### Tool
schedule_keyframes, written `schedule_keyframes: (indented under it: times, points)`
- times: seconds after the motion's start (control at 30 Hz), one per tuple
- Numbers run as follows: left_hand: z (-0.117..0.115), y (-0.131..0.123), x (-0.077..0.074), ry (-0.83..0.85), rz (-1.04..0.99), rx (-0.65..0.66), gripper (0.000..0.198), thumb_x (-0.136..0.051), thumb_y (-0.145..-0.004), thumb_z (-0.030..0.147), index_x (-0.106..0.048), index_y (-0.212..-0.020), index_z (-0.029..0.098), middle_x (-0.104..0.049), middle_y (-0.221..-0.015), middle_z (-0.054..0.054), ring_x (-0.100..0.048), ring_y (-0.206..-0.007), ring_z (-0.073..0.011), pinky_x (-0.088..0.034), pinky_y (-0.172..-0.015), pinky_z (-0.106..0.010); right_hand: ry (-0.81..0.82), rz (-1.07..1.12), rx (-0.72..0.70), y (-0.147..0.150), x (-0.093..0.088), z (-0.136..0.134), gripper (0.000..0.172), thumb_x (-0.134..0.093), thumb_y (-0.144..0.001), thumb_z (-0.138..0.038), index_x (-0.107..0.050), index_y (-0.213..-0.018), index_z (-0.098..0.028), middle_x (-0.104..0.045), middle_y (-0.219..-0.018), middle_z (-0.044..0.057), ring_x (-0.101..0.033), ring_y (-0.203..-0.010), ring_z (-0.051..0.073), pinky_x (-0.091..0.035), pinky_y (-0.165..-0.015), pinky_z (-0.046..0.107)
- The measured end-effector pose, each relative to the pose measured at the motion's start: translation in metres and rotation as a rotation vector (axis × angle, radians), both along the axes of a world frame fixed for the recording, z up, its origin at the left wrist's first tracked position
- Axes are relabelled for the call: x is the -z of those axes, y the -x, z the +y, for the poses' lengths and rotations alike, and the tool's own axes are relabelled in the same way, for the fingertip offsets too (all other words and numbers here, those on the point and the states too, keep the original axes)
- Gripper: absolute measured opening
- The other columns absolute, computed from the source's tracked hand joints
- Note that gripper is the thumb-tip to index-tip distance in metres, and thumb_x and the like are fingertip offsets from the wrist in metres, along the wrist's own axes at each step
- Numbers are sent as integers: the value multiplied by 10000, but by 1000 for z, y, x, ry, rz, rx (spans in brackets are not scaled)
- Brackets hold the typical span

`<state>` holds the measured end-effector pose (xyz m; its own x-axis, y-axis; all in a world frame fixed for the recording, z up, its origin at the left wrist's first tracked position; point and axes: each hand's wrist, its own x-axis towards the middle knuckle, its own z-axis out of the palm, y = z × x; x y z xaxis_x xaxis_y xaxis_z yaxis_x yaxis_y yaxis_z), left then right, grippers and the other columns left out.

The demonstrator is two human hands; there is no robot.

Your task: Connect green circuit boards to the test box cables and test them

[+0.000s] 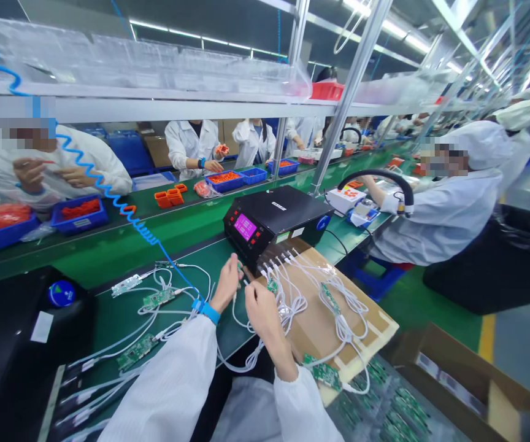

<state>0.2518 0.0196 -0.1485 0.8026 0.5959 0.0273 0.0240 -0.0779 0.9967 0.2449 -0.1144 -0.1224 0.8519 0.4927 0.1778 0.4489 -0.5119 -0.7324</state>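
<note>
My left hand (pixel 227 283) and my right hand (pixel 260 307) meet just in front of a black tester box (pixel 276 218) with a lit pink screen. Each hand pinches something small between its fingertips where white cables (pixel 292 294) run from the box; a green circuit board (pixel 272 285) lies just beside them. Whether the pinched thing is a plug or a board edge I cannot tell. A blue wrist strap (pixel 207 311) with a coiled blue cord (pixel 108 196) is on my left wrist. More green boards on white cables (pixel 157 299) lie to my left.
A cardboard sheet (pixel 320 325) under the cables carries several boards. A tray of green boards (pixel 384 411) sits at lower right beside an open cardboard box (pixel 467 380). Other people in white coats work along the green conveyor (pixel 108 245) with blue bins of orange parts (pixel 81 212).
</note>
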Motion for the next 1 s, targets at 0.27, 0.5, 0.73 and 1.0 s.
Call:
schedule_keyframes:
  times: [0.27,0.5,0.73,1.0]
  points:
    - [-4,0,-10,199,-52,-66,728,-427,-848,903,-579,-876,192,-530,-608,17,-433,-497,-111,-347,-468,-218,231,-155,-53,27,30,7,175,-499,-1063,-247,-649,-1020,-167,-690,-1022,110,-711,-864,233,-445,-668,297]
    - [18,-8,-30,456,-309,-364,655,-422,-880,875,-474,-827,225,-354,-513,91,-450,-457,-111,-434,-489,-207,272,-149,-98,30,36,7,232,-459,-1071,-191,-680,-1004,-174,-693,-998,100,-728,-845,223,-503,-680,293]
    - [4,5,-34,313,-14,-6,566,-547,-913,760,-573,-1078,219,-455,-585,72,-440,-416,-104,-368,-396,-197,200,-206,-65,27,17,-17,426,-648,-974,-246,-570,-1387,-181,-620,-1320,174,-757,-930,274,-573,-737,354]
    - [-28,10,-22,-151,106,402,450,-590,-933,649,-673,-947,208,-598,-732,7,-500,-591,-136,-410,-560,-256,231,-96,127,-22,1,-53,221,-490,-1018,-201,-708,-1032,-173,-747,-934,142,-717,-840,253,-494,-737,328]
